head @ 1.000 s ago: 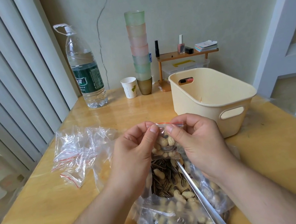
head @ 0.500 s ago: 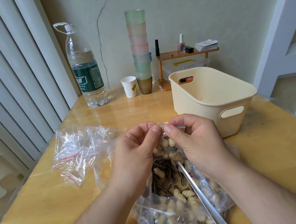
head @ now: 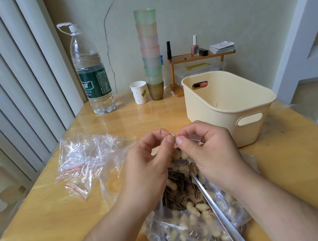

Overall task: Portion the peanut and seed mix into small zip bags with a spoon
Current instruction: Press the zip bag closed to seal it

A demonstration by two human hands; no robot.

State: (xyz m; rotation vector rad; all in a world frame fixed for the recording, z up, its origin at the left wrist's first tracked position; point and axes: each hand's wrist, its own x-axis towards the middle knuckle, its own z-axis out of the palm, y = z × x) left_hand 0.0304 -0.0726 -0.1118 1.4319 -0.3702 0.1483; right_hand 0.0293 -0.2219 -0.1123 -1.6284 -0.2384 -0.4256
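Your left hand (head: 146,163) and right hand (head: 210,150) meet above the middle of the tabletop (head: 45,220), and the fingers of both are curled and clamped on the red-lined top edge of a small zip bag (head: 179,154). That bag hangs between your hands, holding peanuts and a few striped seeds. Directly beneath it, at the near edge, the large clear bag of peanut and seed mix (head: 189,219) lies open, with the long metal spoon handle (head: 214,205) running out of it toward you; the spoon's bowl is hidden under your right hand.

The surface is glossy yellow wood with window glare along its far part. To your left a loose pile of empty zip bags (head: 83,160) lies on it, well apart from the mix. To your right stands a cream plastic basket (head: 230,109) with cut-out handles.

Along the far edge, against a pale green wall with a vertical crack, stand a large water bottle (head: 91,74), a paper cup (head: 139,92), and a tall stack of coloured cups (head: 151,55). A small wooden shelf (head: 200,56) beside them carries nail-polish bottles and a pad of paper. Grey vertical blinds (head: 3,81) fill the left side; white door framing rises at right.
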